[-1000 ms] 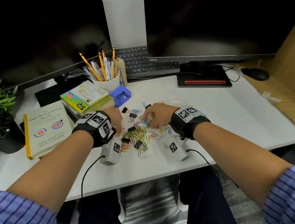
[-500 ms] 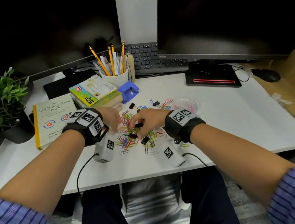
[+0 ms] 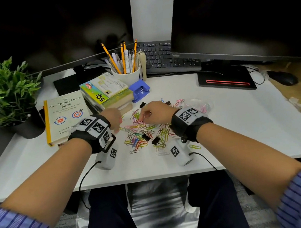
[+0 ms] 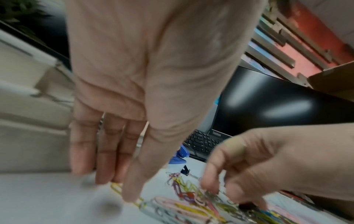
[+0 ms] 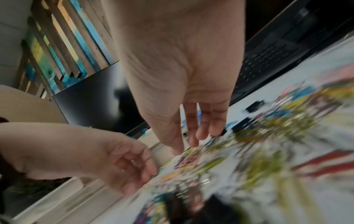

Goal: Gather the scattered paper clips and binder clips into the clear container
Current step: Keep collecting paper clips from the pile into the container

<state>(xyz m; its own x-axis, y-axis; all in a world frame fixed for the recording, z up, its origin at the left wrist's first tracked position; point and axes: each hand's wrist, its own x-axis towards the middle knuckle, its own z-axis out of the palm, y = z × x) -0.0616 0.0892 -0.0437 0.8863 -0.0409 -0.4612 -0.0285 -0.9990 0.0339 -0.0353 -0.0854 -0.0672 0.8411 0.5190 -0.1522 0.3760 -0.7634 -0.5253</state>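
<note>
Coloured paper clips (image 3: 140, 132) lay strewn flat under and between both hands, w/ black binder clips (image 3: 145, 137) mixed in just behind the right-hand fingertips. Clear container (image 3: 201, 105), pink clips inside, sat right of that hand.

What you can't see well

In the right wrist view the paper clips (image 5: 258, 159) are a smeared blur of colours, so no single clip can be told. The right hand (image 3: 155, 113) covers the clips under it, and whether its fingers (image 4: 208, 183) pinch one is too blurry to tell. The clear container (image 3: 200, 105), at 3 o'clock from that hand, is half hidden behind the wrist band (image 3: 189, 120). The left hand (image 3: 112, 117) hides its own fingertips in the head view.
</note>
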